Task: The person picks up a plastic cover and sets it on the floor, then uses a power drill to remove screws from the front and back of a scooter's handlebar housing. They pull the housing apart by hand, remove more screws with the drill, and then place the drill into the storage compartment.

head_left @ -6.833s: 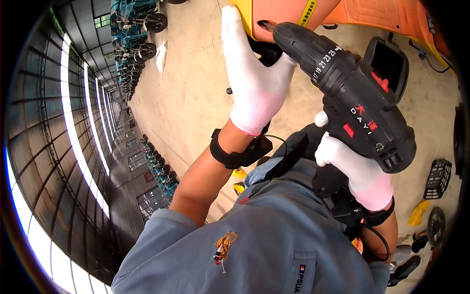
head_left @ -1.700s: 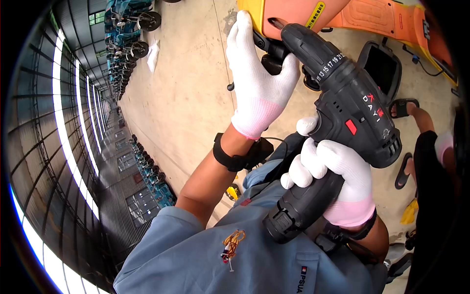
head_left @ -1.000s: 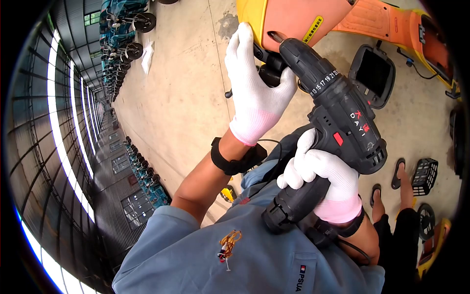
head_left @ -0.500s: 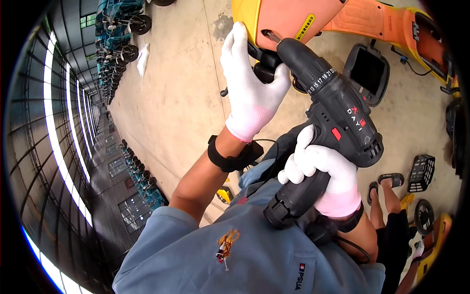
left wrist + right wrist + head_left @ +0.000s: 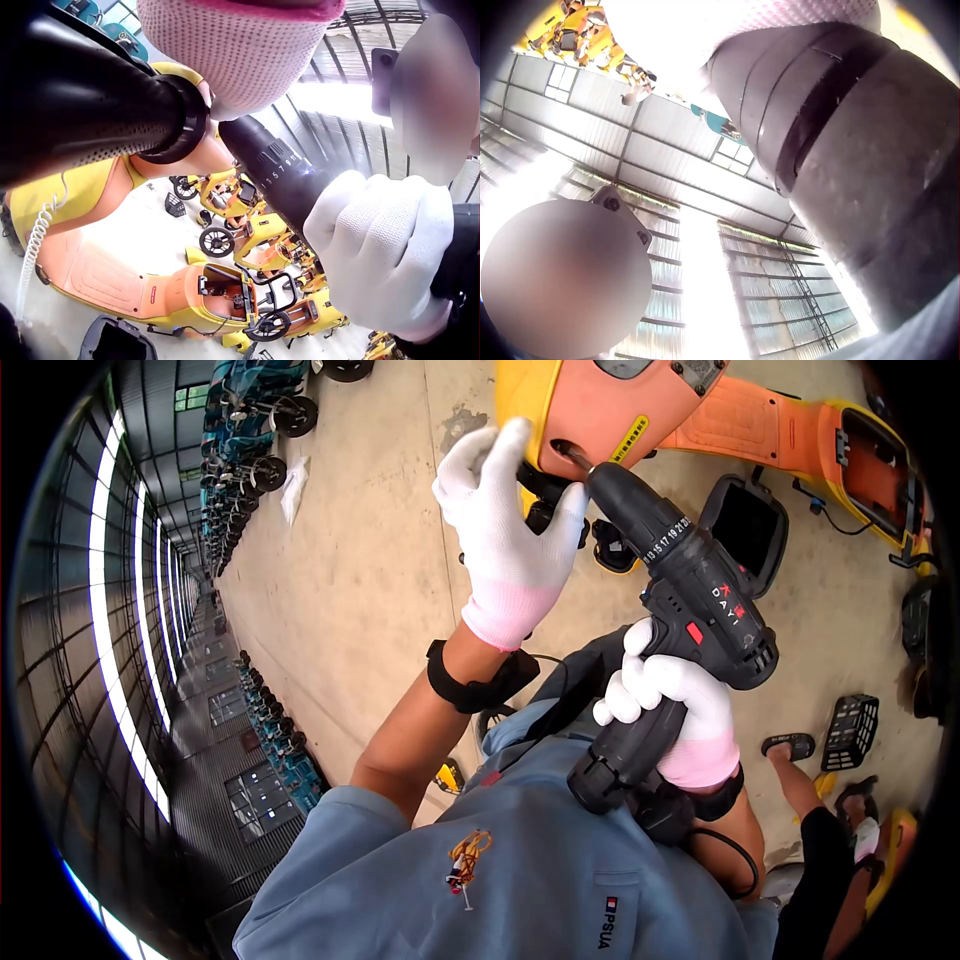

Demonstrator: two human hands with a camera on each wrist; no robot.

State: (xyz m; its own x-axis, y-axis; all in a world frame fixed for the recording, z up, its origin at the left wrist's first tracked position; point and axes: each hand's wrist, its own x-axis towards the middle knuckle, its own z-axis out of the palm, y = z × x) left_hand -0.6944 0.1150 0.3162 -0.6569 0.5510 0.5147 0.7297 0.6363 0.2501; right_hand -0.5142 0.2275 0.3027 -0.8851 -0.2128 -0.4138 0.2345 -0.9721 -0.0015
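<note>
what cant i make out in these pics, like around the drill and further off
- Tip of the bit, head view: hidden inside the hole in the orange panel; whether it meets a screw can't be seen.
- Trigger of the cordless drill, head view: covered by the right hand.
- Part of the drill, right wrist view: cut off by the right edge.
- Distant teal scooters, head view: too small to count.

The left hand [image 5: 515,545] is on the left side of the drill [image 5: 705,580], near its front end, and the right hand [image 5: 690,700] is around its handle. Before both hands is the scooter [image 5: 605,420]. On the floor [image 5: 350,590], the basket [image 5: 852,732] lies to the right; vehicles [image 5: 235,420] stand to the left.
</note>
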